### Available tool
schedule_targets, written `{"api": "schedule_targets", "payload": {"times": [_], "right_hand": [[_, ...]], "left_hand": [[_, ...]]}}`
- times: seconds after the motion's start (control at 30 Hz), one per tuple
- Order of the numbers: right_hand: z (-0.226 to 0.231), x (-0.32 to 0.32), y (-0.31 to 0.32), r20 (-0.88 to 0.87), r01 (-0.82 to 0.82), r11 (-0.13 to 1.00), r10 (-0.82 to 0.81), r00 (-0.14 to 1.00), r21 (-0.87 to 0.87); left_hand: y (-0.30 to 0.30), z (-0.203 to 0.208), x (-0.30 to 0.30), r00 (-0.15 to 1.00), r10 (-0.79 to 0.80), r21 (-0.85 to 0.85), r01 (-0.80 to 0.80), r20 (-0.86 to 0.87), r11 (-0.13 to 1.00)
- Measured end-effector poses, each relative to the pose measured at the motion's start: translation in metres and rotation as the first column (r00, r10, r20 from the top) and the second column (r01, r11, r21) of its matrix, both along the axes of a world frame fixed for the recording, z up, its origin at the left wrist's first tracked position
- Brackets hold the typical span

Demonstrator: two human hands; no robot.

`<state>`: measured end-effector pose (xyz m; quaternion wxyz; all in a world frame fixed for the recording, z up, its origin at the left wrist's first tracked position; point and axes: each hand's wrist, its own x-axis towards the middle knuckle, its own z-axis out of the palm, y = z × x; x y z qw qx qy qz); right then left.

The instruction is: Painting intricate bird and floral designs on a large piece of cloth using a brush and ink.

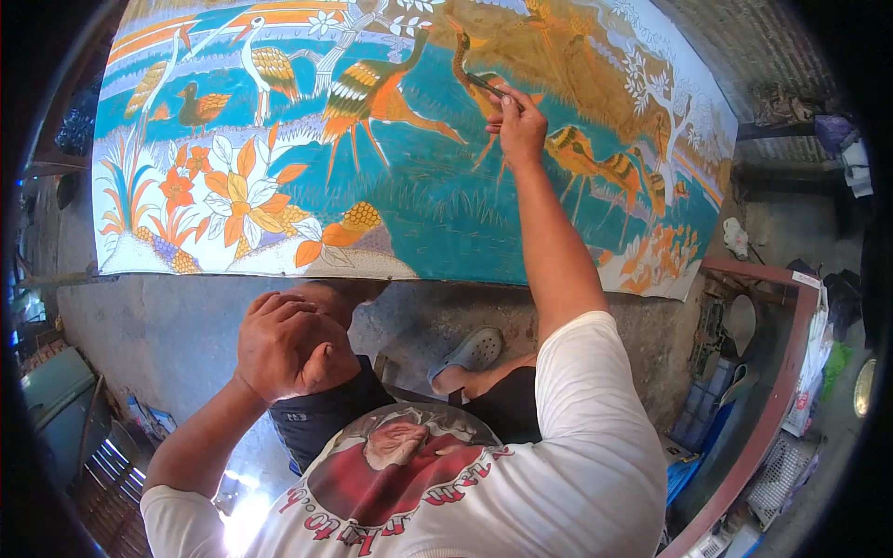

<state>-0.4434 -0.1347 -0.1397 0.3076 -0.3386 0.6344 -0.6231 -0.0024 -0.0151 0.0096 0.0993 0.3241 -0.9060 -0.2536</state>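
Note:
A large painted canvas [446, 237] with cranes, ducks, flowers and teal water spreads out in front of me. My right hand [521, 126] reaches over its upper middle, closed around a slim dark paintbrush [482, 84]. The brush slants up and left, its front end by the neck and body of an orange-brown painted bird [461, 58]; whether the tip touches the surface I cannot tell. Below the canvas's near edge, my left hand [284, 344] rests on my raised knee, holding nothing, with its fingers loosely bent and the thumb apart.
A reddish-brown frame [758, 409] stands at the right, with papers and a white perforated basket [777, 484] beside it. A grey-green container [60, 395] is at the lower left. My foot in a grey clog [477, 349] is on the concrete floor under the canvas edge.

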Motion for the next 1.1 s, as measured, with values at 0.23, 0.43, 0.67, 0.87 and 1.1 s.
{"api": "schedule_targets", "payload": {"times": [0.23,0.43,0.67,0.87,1.1], "right_hand": [[-0.003,-0.011,0.005,-0.005,0.05,0.998,-0.05,0.999,-0.026],[-0.003,-0.006,0.004,0.003,0.056,0.997,-0.055,0.998,-0.048],[-0.008,-0.004,0.005,-0.015,0.066,0.998,-0.067,0.998,-0.022],[-0.007,-0.01,0.006,0.014,0.076,0.993,-0.075,0.997,-0.085],[-0.007,-0.007,0.003,-0.072,0.046,0.999,-0.048,0.996,-0.018]], "left_hand": [[-0.001,-0.001,0.0,1.0,0.0,0.001,0.0,0.001,1.0],[0.0,-0.003,0.002,1.0,-0.006,-0.006,0.006,0.002,1.0],[0.001,-0.004,0.001,1.0,0.005,-0.001,-0.005,-0.003,1.0],[-0.001,-0.003,0.001,1.0,0.0,-0.011,0.0,0.001,1.0],[0.0,-0.005,0.003,1.0,0.004,-0.008,-0.004,0.004,1.0]]}}
